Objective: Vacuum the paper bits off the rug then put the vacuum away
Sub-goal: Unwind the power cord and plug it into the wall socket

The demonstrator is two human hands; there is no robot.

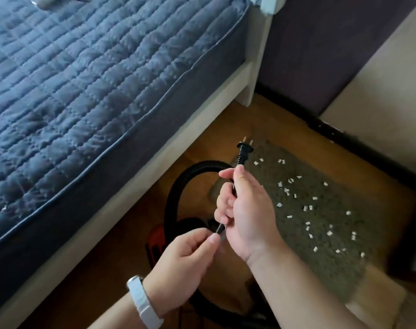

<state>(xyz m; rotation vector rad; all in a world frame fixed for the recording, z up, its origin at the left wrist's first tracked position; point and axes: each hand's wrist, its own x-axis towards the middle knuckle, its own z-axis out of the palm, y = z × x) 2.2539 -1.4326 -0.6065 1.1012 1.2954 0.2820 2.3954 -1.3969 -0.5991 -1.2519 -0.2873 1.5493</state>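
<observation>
the right hand [246,210] held the vacuum's black cord [234,187] in a closed grip, fingers curled round it just below the plug [244,154], whose two prongs pointed up and away from the person. lower on the same cord, the left hand [189,258] kept a pinching grip, thumb and forefinger pressed together on it just beside the right palm. a white wristband [141,302] sat on the left wrist.

the vacuum [185,225], red and black, stood on the wooden floor [226,119] under the hands, mostly hidden by them, between the bed [83,91] and the rug [333,257]. its ribbed black hose [176,184] arched up behind the hands. the paper bits [304,207], small and white, lay scattered across the grey-green rug to the right, well apart from the vacuum. the bed, under a quilted blue-grey cover, filled the left side.
</observation>
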